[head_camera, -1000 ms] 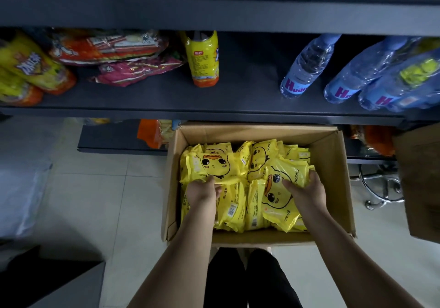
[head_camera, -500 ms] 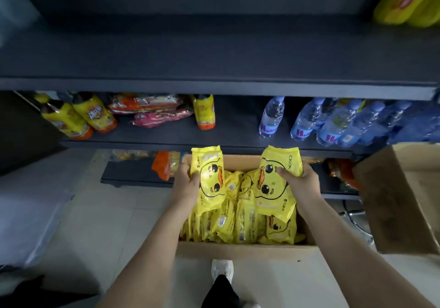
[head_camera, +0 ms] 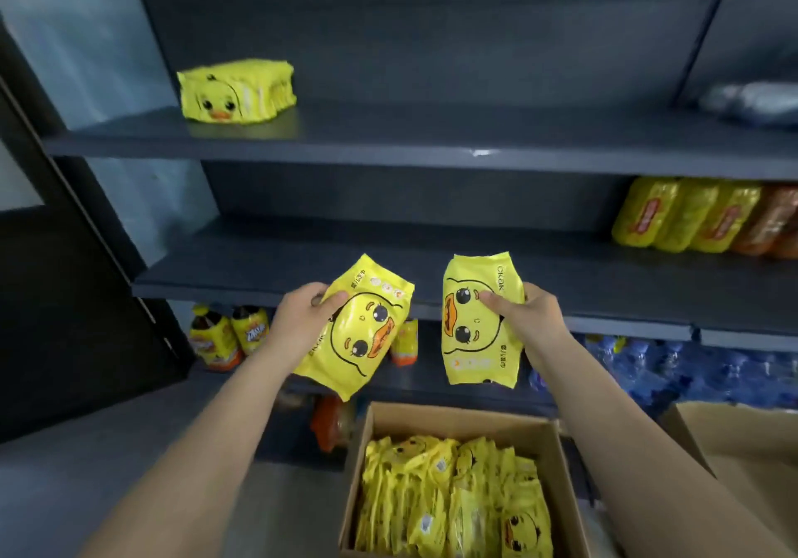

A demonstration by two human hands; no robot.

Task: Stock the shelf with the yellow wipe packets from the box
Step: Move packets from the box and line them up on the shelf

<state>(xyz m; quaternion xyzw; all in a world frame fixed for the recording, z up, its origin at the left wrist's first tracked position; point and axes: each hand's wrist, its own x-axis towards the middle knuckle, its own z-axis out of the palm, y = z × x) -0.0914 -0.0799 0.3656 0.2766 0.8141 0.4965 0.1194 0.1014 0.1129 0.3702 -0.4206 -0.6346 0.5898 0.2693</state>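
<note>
My left hand (head_camera: 304, 320) grips a yellow duck-face wipe packet (head_camera: 362, 333) by its left edge, tilted. My right hand (head_camera: 524, 320) grips a second yellow packet (head_camera: 473, 341) by its right edge, held upright. Both packets hang in front of the middle dark shelf (head_camera: 267, 268). Below them the open cardboard box (head_camera: 358, 462) holds several more yellow packets (head_camera: 453, 497). A row of yellow packets (head_camera: 237, 91) stands at the left of the upper shelf (head_camera: 432, 138).
Yellow and orange snack packs (head_camera: 691, 220) fill the right end of the middle shelf. Drink bottles (head_camera: 229, 335) and water bottles (head_camera: 691, 367) stand on the lower shelf. A second cardboard box (head_camera: 742, 449) sits at the right. A dark panel (head_camera: 64, 298) stands left.
Both hands took one packet each out of the box and lifted them up to the middle shelf's height. My view tilted upward, bringing the upper shelf into sight.
</note>
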